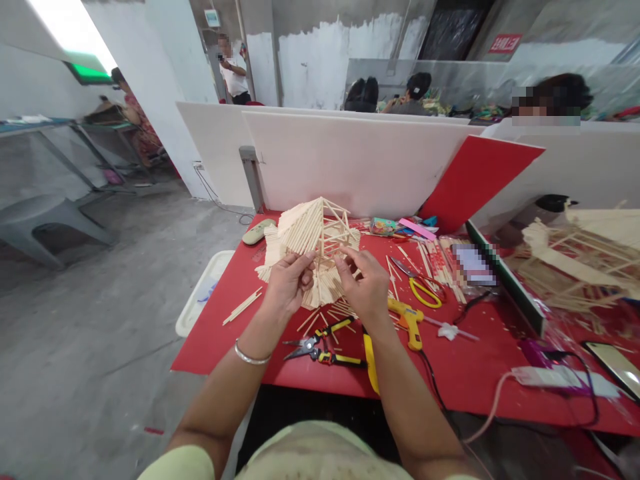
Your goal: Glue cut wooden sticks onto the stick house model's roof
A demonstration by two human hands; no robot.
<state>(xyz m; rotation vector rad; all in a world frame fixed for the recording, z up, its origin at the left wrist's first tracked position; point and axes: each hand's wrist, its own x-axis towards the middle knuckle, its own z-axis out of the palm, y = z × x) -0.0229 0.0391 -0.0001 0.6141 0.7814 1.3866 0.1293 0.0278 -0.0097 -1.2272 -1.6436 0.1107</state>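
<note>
A pagoda-like model built of thin wooden sticks [301,228] stands on the red table, its left roof side covered with sticks and its right side an open frame. My left hand [291,281] is at the model's near side, thumb and forefinger pinched together. Whatever lies between those fingertips is too small to make out. Opposite it, my right hand [367,280] has curled fingers with thumb and forefinger close together near the open frame. Its fingertips are partly hidden, so I cannot see what they hold. Loose sticks [243,306] lie left of my left hand.
Cutting pliers [314,347], a yellow glue gun [411,323] with a cable and yellow-handled scissors [425,293] lie on the red table [210,347]. A phone [474,265] rests at right. A white partition [350,160] rises behind; another stick model [575,260] stands far right.
</note>
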